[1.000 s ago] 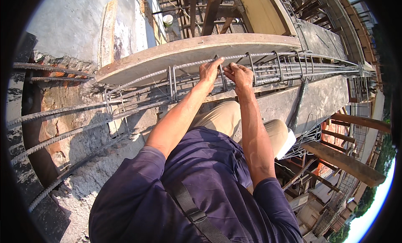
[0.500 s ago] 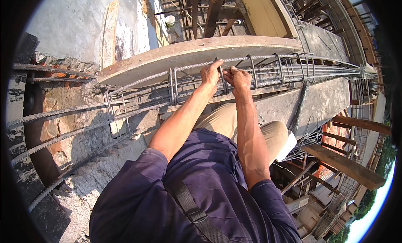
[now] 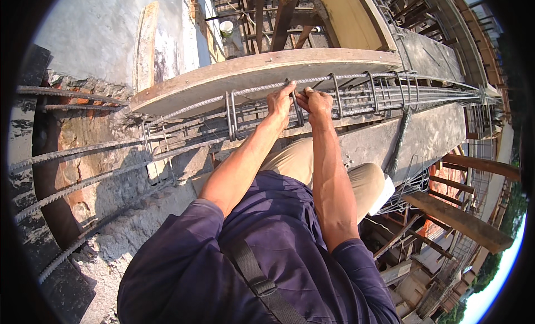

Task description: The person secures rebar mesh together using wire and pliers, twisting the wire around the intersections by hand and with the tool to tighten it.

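A long cage of ribbed steel bars point(image 3: 195, 106) runs across in front of me, ringed by several steel stirrups point(image 3: 230, 116). My left hand point(image 3: 280, 102) is closed around one stirrup point(image 3: 299, 115) where it meets the upper bar, its thumb lying at the top. Just to the right, my right hand point(image 3: 318, 102) is closed, with thumb and forefinger pinched close to that same stirrup. Whatever sits between those fingertips is too small to make out.
Behind the cage stands a curved-looking formwork board point(image 3: 267, 61). A concrete-grey board point(image 3: 429, 129) lies on its near right side. Bare bars point(image 3: 83, 151) stick out at left beside broken masonry point(image 3: 83, 184). Timber beams point(image 3: 462, 221) cross an opening at lower right.
My right hand has shifted slightly left and up, and its fingers have curled in more. My left hand stays at the stirrup, almost unmoved.
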`<move>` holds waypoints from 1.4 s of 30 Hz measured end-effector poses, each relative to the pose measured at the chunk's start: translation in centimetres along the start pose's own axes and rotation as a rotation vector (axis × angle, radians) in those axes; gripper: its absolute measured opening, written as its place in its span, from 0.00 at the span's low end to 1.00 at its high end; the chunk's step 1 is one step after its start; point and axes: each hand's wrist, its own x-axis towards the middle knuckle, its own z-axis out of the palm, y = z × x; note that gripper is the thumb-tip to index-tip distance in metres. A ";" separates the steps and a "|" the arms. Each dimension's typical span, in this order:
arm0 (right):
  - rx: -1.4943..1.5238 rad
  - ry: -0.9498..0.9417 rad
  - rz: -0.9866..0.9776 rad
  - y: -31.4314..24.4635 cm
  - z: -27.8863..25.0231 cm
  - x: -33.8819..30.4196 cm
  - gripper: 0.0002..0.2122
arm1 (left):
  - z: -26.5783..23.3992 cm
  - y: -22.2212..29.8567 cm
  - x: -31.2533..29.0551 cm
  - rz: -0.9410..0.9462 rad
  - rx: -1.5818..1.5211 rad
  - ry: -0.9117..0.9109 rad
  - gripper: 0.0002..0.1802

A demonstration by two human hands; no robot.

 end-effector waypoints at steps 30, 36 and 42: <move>-0.616 -0.107 -0.152 -2.8 -0.1 0.1 0.17 | -0.2 -0.1 0.6 0.196 0.082 0.130 0.23; -1.235 0.053 -0.611 -5.9 1.9 0.5 0.20 | 0.0 0.3 0.5 0.134 0.018 0.071 0.18; -1.257 0.037 -0.472 -5.4 3.9 1.8 0.19 | -0.5 0.0 1.4 0.065 0.043 0.007 0.20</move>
